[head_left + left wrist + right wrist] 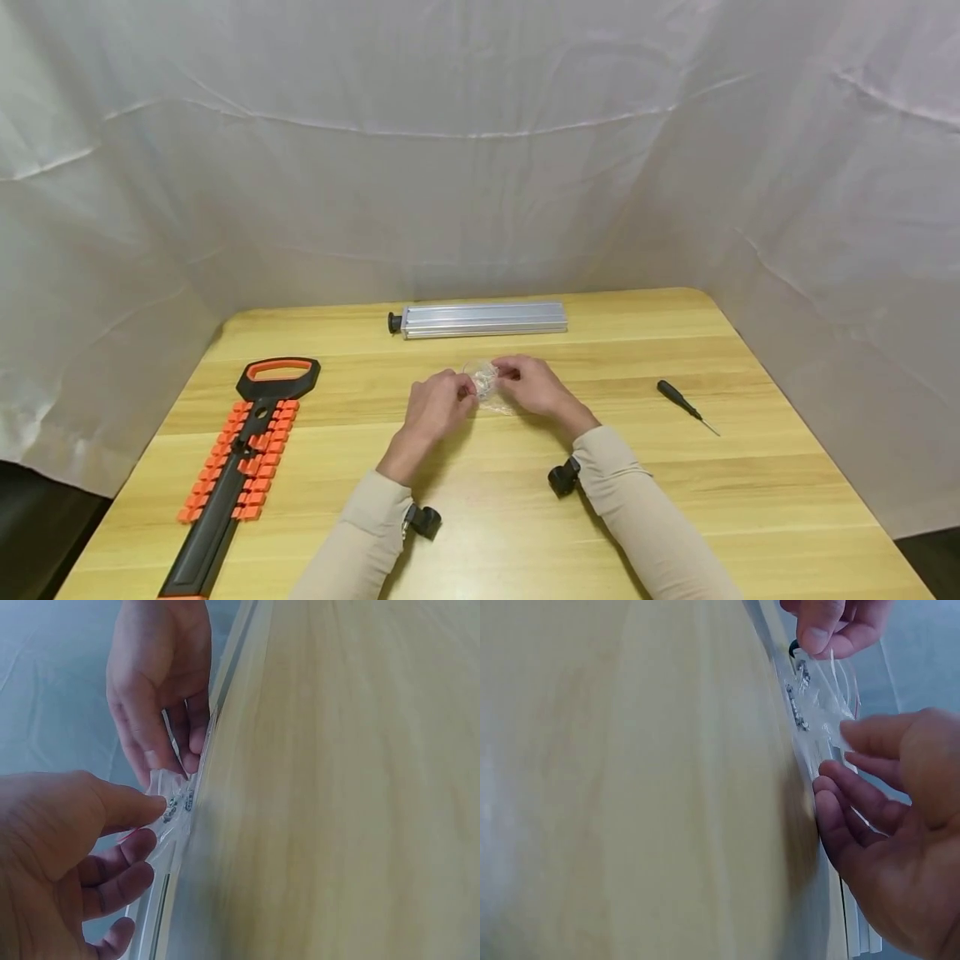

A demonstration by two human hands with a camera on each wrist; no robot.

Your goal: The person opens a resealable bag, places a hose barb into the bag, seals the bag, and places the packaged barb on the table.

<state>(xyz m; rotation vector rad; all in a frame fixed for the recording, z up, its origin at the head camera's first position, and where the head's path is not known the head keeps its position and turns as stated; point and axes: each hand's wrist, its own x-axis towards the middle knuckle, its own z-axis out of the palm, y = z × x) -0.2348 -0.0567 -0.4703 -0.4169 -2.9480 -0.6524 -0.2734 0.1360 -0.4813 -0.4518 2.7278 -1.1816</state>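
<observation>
Between the two hands is a small clear plastic bag (483, 379), with several small dark metal parts, apparently screws (796, 712), showing through it. My left hand (442, 404) pinches one side of the bag between thumb and forefinger; its other fingers curl loosely below in the left wrist view. On the opposite side, my right hand (534, 387) pinches the bag with thumb and fingertips. A thin red line (129, 835) runs along the bag's edge near the left fingertips. Both hands are close over the wooden table (480, 517).
A silver aluminium profile bar (486, 320) with a black knob lies behind the hands. To the left is a black and orange tool (243, 450) with a loop handle and orange clips. A black screwdriver (678, 400) lies at right. Pale sheeting (465, 183) encloses the table.
</observation>
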